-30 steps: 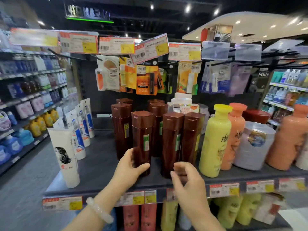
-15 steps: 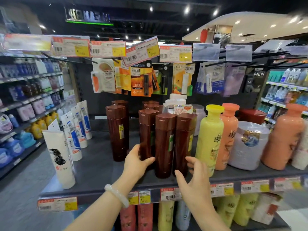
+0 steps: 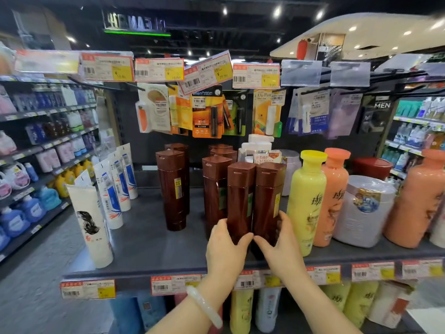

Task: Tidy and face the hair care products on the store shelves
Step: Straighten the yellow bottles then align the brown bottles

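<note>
Head view: dark grey shelf (image 3: 149, 247), store aisle; fingers (image 3: 240, 238) clasp brown bottles (image 3: 255, 201).

A dark ceiling (image 3: 240, 18) studded with small round spotlights (image 3: 277, 12) spans the store. Below it, left of centre, hangs a mirrored sign (image 3: 136, 24) underlined by a green strip. To the right of the sign curves a pale, lit canopy (image 3: 361, 30). Far beneath, at the left, grey speckled floor (image 3: 36, 297) runs along an aisle shelf (image 3: 29, 150).
</note>
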Demonstrator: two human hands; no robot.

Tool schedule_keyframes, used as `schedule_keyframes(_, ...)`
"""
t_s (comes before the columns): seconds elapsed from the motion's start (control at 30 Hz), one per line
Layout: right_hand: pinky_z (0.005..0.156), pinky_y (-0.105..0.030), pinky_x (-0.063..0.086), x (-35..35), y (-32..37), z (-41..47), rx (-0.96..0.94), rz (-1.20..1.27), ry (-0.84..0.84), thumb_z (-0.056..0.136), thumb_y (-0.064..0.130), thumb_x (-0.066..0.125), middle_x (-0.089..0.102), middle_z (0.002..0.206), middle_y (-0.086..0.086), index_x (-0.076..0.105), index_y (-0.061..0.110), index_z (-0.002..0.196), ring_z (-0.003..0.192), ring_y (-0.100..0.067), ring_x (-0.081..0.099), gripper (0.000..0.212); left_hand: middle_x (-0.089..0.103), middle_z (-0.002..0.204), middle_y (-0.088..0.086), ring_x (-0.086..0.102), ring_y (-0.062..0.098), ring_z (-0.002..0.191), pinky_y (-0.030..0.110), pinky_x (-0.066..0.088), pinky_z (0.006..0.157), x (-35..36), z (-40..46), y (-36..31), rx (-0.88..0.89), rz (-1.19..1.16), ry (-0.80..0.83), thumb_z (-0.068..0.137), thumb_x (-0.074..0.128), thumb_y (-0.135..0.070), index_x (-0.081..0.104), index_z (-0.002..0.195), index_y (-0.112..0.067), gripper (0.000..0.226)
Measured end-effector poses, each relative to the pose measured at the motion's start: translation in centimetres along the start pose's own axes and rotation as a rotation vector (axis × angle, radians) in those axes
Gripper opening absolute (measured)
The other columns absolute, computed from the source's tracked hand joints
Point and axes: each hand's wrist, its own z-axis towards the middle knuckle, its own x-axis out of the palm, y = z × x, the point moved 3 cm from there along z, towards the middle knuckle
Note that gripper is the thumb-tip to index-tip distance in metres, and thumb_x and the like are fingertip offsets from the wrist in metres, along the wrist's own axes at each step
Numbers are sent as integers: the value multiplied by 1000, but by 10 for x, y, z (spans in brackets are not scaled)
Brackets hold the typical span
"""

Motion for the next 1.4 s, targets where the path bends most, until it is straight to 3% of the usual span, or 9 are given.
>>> schedule_keyframes(0.2,104,-26,36,-2,-2,2,-2,-10,4,81,12,69,44,122,10,29,19,138,120,-9,44,70,61,106,-2,59,13,98,25,46,81,-23,-2,14,2,-22,-11,76,72,-29,56,111,-19,40)
schedule_keyframes(0.3,106,-28,35,-1,-3,2,16,-16,-2,81,13,69,45,128,6,27,18,140,124,-12,43,72,48,110,1,50,18,110,21,36,85,-43,2,20,10,37,15,75,73,-26,54,113,-14,44)
schedule_keyframes(0.4,103,-25,34,-1,-2,1,21,-15,1,81,13,69,45,131,4,28,19,139,121,-8,42,71,25,145,9,25,18,137,22,24,105,-47,13,22,3,22,181,77,71,-27,48,124,-17,54)
schedule_keyframes(0.47,101,-23,33,-2,-1,2,21,-20,8,81,13,69,45,131,4,28,19,139,119,-7,42,71,18,152,4,23,16,139,25,21,110,-45,16,22,7,-34,280,78,71,-28,46,127,-24,55)
schedule_keyframes(0.57,104,-26,34,-2,-3,3,32,-26,12,81,14,69,45,135,2,26,19,140,126,-13,42,73,47,135,-3,48,13,122,37,40,106,-39,14,19,15,-94,307,74,71,-37,48,114,-40,47)
schedule_keyframes(0.63,105,-28,35,-2,-3,3,37,-30,14,81,14,69,45,136,1,26,19,140,126,-14,43,73,53,127,-5,54,11,115,39,44,102,-36,13,22,-19,-127,279,68,70,-44,49,120,-32,58)
schedule_keyframes(0.83,104,-27,35,-3,-3,2,47,-38,23,81,14,69,46,136,1,26,18,140,126,-15,44,73,43,124,-3,49,11,111,23,38,95,-33,15,24,2,-119,253,79,71,-20,48,122,-22,49)
schedule_keyframes(1.23,99,-31,42,-3,1,-2,86,-40,6,79,16,71,52,125,2,35,18,132,119,-16,50,64,43,110,1,48,3,87,17,38,82,-36,14,18,-7,-11,114,69,79,-27,55,117,-19,54)
schedule_keyframes(1.4,76,-9,37,-11,32,-24,-27,6,13,80,17,70,49,101,25,37,37,112,97,5,51,50,42,118,-3,49,11,109,22,40,96,-43,11,27,-38,-69,141,70,77,-12,49,123,-18,60)
